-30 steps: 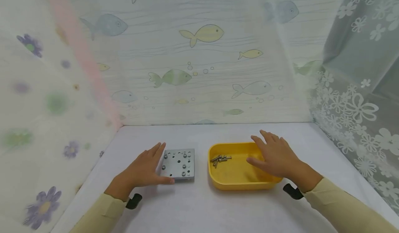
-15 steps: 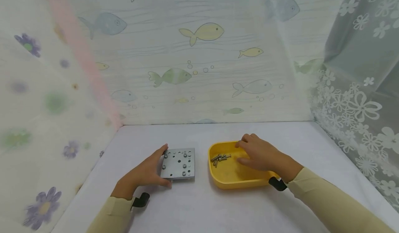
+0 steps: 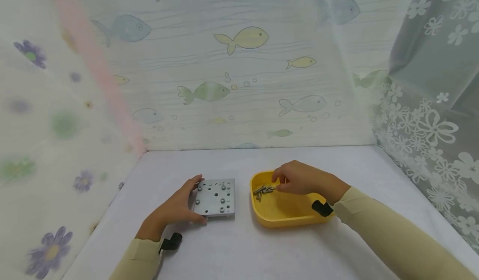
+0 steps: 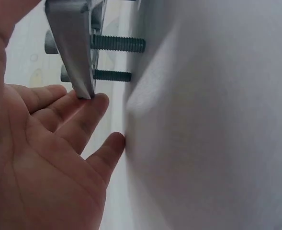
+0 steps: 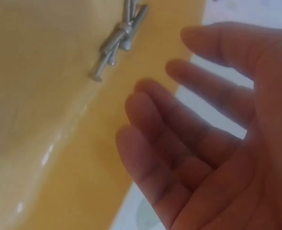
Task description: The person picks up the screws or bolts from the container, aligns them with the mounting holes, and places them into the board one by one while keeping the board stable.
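A grey metal plate (image 3: 209,205) with holes and several socket-head screws (image 3: 222,200) stands on the table's left side. My left hand (image 3: 170,210) holds its left edge, thumb by the near corner and fingers at the far one. In the left wrist view, threaded shanks (image 4: 119,44) stick out beneath the plate (image 4: 71,40), and fingertips (image 4: 100,100) touch its edge. My right hand (image 3: 304,182) is over the yellow tray (image 3: 277,223), fingers bent toward a small pile of loose screws (image 3: 262,192). In the right wrist view its fingers hold nothing, just short of the screws (image 5: 119,38).
A white cloth covers the table (image 3: 239,251). Behind it hangs a fish-print curtain (image 3: 239,113); flowered sheets stand at the left (image 3: 60,159) and right (image 3: 430,126). A strip of table separates plate and tray.
My right hand has moved left and down over the tray toward the screws, its fingers bending. My left hand has closed in on the plate's edge. Plate and tray stay in place.
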Demonstrator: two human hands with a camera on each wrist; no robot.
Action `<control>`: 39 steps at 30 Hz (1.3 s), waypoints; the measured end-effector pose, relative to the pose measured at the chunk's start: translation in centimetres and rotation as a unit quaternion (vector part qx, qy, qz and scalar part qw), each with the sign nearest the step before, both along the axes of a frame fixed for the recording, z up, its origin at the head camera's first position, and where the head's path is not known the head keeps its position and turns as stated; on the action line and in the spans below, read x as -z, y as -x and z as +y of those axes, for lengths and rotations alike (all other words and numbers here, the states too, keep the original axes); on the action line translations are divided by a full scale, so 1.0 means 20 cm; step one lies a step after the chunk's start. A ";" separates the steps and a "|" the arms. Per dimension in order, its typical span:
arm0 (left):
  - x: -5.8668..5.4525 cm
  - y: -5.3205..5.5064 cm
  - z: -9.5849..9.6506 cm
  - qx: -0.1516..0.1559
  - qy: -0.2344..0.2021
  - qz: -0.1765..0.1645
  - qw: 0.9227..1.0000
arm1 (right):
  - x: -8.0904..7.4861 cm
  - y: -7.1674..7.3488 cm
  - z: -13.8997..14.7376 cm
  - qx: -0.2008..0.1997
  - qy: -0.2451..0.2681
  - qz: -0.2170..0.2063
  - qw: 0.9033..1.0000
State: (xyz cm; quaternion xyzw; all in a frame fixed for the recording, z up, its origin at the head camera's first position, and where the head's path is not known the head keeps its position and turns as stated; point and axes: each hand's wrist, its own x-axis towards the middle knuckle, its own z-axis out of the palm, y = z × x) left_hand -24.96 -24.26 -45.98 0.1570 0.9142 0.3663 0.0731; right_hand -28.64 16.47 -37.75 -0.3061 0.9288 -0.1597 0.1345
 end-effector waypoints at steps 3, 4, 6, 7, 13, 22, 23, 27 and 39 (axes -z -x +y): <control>0.00 0.00 0.01 0.001 -0.007 -0.005 1.000 | 0.04 0.05 -0.02 -0.012 0.022 -0.024 0.999; 0.01 0.00 0.01 0.001 -0.009 -0.007 1.000 | 0.05 0.06 -0.03 -0.012 0.023 -0.028 0.999; 0.01 -0.01 0.02 0.003 -0.011 -0.009 1.000 | 0.06 0.08 -0.05 -0.011 0.027 -0.034 0.999; 0.01 -0.01 0.02 0.003 -0.011 -0.010 1.000 | 0.07 0.08 -0.07 -0.008 0.031 -0.042 0.999; 0.01 -0.01 0.02 0.012 -0.018 -0.020 1.000 | 0.12 0.10 -0.14 0.026 0.035 -0.078 0.996; 0.02 0.00 -0.03 0.043 -0.051 -0.042 0.997 | 0.19 0.13 -0.19 0.040 0.022 -0.054 0.997; 0.02 0.00 -0.03 0.044 -0.057 -0.043 0.997 | 0.19 0.13 -0.19 0.042 0.022 -0.055 0.997; 0.01 -0.01 -0.04 0.047 -0.075 -0.044 0.995 | 0.19 0.12 -0.20 0.049 0.023 -0.067 0.996; 0.04 0.00 -0.04 0.039 -0.080 -0.047 0.995 | 0.19 0.11 -0.20 0.055 0.012 -0.079 0.995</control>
